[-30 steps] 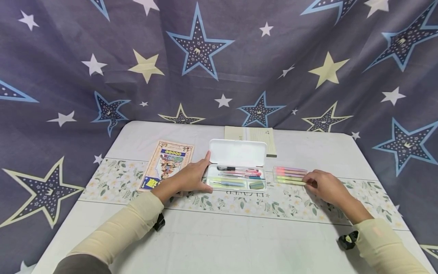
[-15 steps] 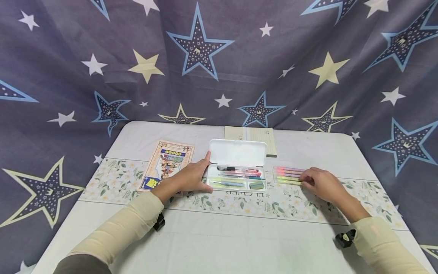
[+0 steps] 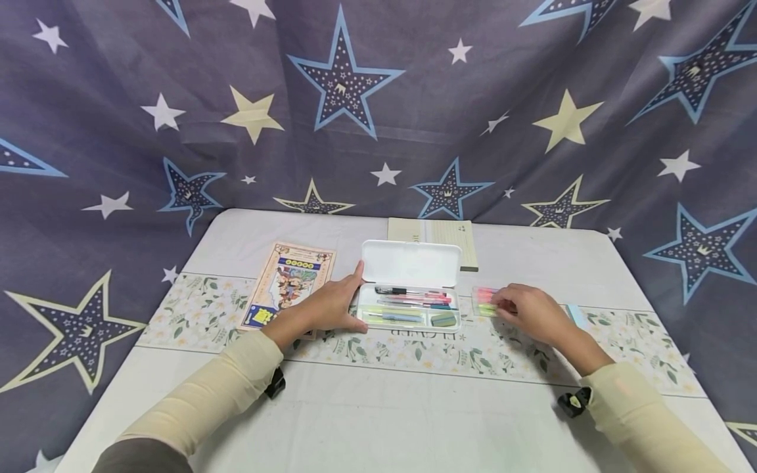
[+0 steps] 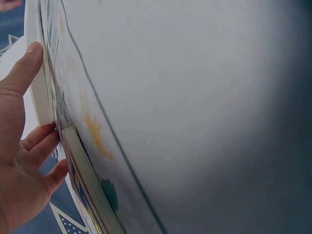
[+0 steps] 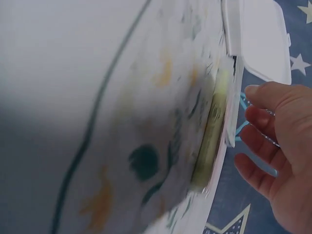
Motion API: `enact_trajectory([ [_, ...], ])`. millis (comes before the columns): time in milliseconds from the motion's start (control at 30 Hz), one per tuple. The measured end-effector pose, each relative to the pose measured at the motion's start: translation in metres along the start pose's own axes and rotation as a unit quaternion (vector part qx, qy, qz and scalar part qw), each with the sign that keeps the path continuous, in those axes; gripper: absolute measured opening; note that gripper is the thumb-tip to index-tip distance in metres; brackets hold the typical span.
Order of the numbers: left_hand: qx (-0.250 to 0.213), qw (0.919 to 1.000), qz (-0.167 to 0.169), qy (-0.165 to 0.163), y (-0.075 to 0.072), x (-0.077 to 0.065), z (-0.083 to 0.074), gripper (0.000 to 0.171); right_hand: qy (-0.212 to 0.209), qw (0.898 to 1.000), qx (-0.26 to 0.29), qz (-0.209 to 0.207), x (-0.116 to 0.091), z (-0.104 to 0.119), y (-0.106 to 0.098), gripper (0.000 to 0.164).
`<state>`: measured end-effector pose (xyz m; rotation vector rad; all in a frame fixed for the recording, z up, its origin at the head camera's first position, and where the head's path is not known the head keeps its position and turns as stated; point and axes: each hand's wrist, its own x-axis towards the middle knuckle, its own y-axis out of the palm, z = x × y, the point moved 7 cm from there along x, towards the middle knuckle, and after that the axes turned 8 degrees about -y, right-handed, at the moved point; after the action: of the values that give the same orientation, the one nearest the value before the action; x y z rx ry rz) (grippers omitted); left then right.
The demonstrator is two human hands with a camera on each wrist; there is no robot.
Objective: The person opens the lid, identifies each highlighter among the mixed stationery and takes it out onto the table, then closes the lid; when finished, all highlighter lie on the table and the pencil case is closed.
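A white pencil case (image 3: 362, 322) stands with its lid raised, with several pens and a green eraser (image 3: 443, 320) inside. My left hand (image 3: 332, 303) touches the case's left end, its thumb at the front side and the other fingers farther back, as the left wrist view also shows. My right hand (image 3: 532, 314) is over a clear flat case of pink, orange and yellow highlighters (image 3: 485, 299), covering its right part. In the right wrist view, a yellow-green highlighter (image 5: 209, 131) lies at the near side, and the loosely bent fingers have nothing between them.
An illustrated booklet (image 3: 290, 282) lies left of the pencil case, partly under my left forearm. Behind the lid is a cream notepad (image 3: 461, 236). A pale blue piece (image 3: 576, 316) shows right of my right hand. A floral runner (image 3: 384, 355) crosses the white table.
My right hand has slid left along the highlighters, from their right end to over their middle. The pale blue piece has come into view behind it. The left hand has stayed put.
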<state>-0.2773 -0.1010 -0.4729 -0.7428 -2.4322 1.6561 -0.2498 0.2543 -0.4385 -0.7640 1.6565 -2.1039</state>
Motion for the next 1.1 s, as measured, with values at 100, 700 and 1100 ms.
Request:
enact_trajectory([
  [100, 0.0, 1.0, -0.002, 0.002, 0.0, 0.0, 0.0, 0.143, -0.011, 1.0, -0.002, -0.005, 0.008, 0.007, 0.001, 0.007],
  [700, 0.003, 1.0, 0.004, -0.001, 0.003, 0.0, 0.002, 0.144, -0.079, 0.996, 0.046, 0.0, 0.055, 0.071, 0.013, 0.012],
  [1100, 0.001, 1.0, 0.001, 0.0, 0.001, 0.001, 0.002, 0.143, -0.128, 0.991, 0.043, 0.018, 0.074, 0.107, 0.026, 0.013],
])
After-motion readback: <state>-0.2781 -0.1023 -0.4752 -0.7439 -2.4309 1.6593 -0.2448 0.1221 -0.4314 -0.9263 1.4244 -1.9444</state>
